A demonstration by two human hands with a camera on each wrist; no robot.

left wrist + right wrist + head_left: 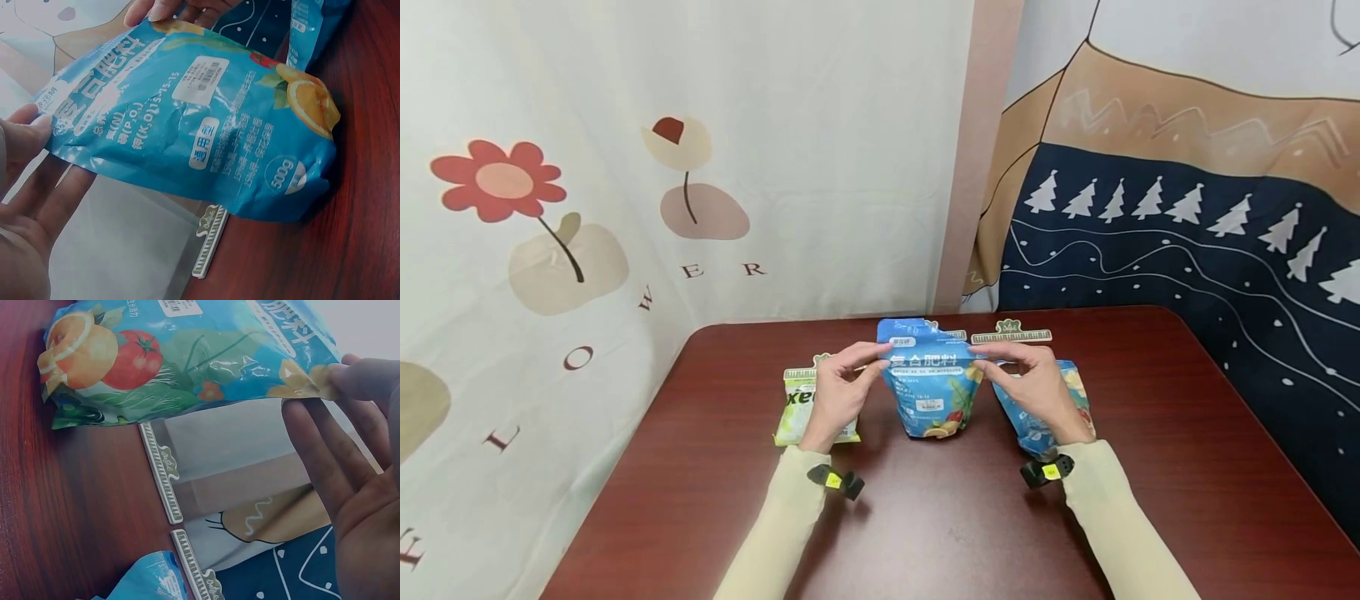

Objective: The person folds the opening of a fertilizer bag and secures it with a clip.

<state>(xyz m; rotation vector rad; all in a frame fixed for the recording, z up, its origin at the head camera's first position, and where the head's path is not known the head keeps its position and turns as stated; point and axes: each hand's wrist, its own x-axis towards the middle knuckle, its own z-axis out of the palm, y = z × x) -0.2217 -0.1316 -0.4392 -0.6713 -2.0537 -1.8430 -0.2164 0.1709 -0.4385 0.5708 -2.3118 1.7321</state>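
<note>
A blue fertilizer bag [929,392], printed with fruit and marked 500g, stands upright at the middle of the table, its top bent unevenly. My left hand [838,392] pinches its left edge near the top between thumb and fingers. On the opposite edge, at about the same height, my right hand [1037,387] pinches it the same way. The left wrist view shows the left thumb [41,127] on the bag's printed front. Whether the bag's mouth is open cannot be told. A second blue bag [1028,421] lies partly hidden behind my right hand.
Left of the fertilizer bag lies a green-and-white packet [797,412] with a sealing clip [800,374] along its top. Behind, near the table's far edge, lies a ruler-patterned clip [1011,335]; another similar clip [161,478] is partly hidden by the bag. Printed curtains hang beyond the table [955,533].
</note>
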